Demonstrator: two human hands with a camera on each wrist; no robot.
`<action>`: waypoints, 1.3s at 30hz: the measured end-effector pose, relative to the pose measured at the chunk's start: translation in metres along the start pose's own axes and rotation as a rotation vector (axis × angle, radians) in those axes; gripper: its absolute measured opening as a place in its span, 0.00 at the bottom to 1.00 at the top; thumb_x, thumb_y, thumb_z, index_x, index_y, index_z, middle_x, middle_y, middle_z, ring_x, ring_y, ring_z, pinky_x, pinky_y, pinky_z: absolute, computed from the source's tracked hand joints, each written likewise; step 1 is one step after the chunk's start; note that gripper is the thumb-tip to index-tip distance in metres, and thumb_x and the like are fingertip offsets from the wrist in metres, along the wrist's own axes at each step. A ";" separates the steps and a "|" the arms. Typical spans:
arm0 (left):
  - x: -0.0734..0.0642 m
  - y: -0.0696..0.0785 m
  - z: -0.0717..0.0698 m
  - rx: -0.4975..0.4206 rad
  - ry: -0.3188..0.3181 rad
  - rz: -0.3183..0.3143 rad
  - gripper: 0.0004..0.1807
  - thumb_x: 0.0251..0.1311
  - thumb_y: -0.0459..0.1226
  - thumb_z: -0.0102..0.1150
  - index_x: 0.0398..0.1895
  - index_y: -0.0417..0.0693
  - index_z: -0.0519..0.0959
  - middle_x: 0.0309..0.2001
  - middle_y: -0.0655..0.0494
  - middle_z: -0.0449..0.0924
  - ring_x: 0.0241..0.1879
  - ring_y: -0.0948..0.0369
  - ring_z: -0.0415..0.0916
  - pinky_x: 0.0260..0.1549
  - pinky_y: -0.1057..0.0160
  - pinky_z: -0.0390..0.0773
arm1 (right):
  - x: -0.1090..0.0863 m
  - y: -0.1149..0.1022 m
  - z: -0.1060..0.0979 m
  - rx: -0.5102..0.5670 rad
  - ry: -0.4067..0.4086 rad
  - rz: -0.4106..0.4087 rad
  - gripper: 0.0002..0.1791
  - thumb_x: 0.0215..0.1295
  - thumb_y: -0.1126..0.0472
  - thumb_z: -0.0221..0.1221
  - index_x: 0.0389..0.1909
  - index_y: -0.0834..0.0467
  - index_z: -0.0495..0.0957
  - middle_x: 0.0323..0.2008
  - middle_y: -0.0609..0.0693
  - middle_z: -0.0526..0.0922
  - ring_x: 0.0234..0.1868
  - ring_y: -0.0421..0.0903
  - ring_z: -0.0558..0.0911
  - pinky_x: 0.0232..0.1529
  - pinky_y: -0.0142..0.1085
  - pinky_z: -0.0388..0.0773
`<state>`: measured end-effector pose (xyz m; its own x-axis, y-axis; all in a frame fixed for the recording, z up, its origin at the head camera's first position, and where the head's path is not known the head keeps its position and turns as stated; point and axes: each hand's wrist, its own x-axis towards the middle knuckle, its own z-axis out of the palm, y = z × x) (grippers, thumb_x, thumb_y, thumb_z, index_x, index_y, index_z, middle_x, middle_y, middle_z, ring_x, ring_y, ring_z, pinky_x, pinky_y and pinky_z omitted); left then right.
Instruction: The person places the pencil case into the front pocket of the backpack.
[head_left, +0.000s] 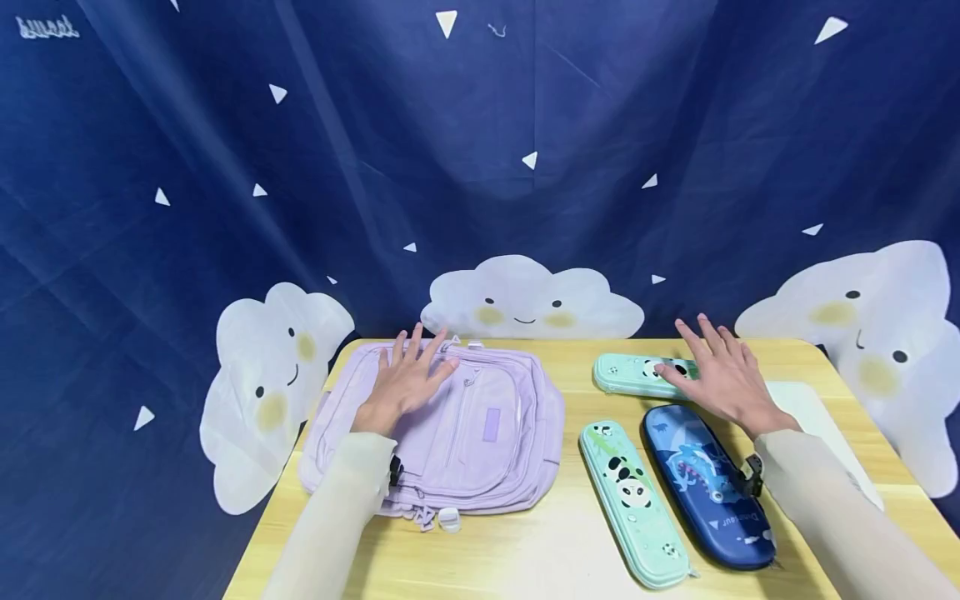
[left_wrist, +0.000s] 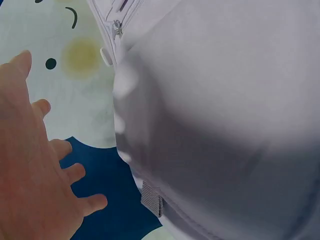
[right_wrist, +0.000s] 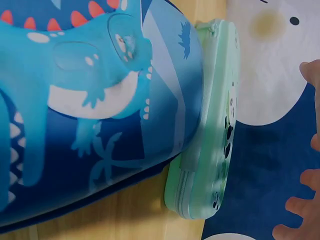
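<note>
A lilac backpack [head_left: 465, 450] lies flat on the left part of the table, and its pale fabric fills much of the left wrist view. Over its upper left portion is my left hand [head_left: 405, 379], fingers spread and holding nothing. My right hand [head_left: 723, 375], also with spread fingers and nothing in it, is above the far mint panda pencil case [head_left: 622, 375], partly covering it from view. Nearer lie a second mint panda pencil case [head_left: 633, 504] and a dark blue dinosaur pencil case [head_left: 705, 483], the latter large in the right wrist view.
A white flat object [head_left: 817, 425] lies at the table's right side, partly behind my right arm. The wooden table [head_left: 510, 558] backs onto a navy curtain [head_left: 480, 167] printed with clouds and white triangles.
</note>
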<state>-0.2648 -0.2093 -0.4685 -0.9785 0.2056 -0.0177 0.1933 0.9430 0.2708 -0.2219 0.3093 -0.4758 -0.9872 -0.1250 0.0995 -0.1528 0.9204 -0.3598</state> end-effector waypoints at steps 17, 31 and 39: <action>-0.014 0.011 0.002 0.002 -0.050 0.054 0.42 0.80 0.69 0.37 0.91 0.68 0.51 0.91 0.45 0.40 0.89 0.39 0.37 0.83 0.28 0.45 | -0.015 -0.004 0.004 0.030 0.035 -0.035 0.54 0.76 0.31 0.59 0.88 0.59 0.54 0.85 0.71 0.52 0.80 0.80 0.57 0.73 0.79 0.54; -0.023 0.018 0.012 -0.045 -0.033 0.096 0.40 0.81 0.64 0.45 0.89 0.61 0.59 0.89 0.45 0.50 0.87 0.38 0.48 0.80 0.29 0.55 | -0.028 -0.003 0.007 0.025 0.091 -0.071 0.52 0.74 0.33 0.63 0.86 0.60 0.58 0.82 0.71 0.62 0.75 0.80 0.65 0.66 0.80 0.64; -0.032 0.019 0.015 -0.074 -0.028 0.116 0.40 0.81 0.63 0.46 0.89 0.59 0.59 0.88 0.44 0.52 0.85 0.37 0.52 0.80 0.31 0.57 | -0.037 -0.005 0.005 0.048 0.098 -0.071 0.50 0.74 0.35 0.64 0.83 0.63 0.63 0.79 0.72 0.65 0.74 0.79 0.66 0.66 0.79 0.65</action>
<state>-0.2288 -0.1942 -0.4772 -0.9474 0.3200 -0.0087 0.2978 0.8910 0.3427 -0.1852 0.3071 -0.4825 -0.9648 -0.1503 0.2159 -0.2266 0.8916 -0.3921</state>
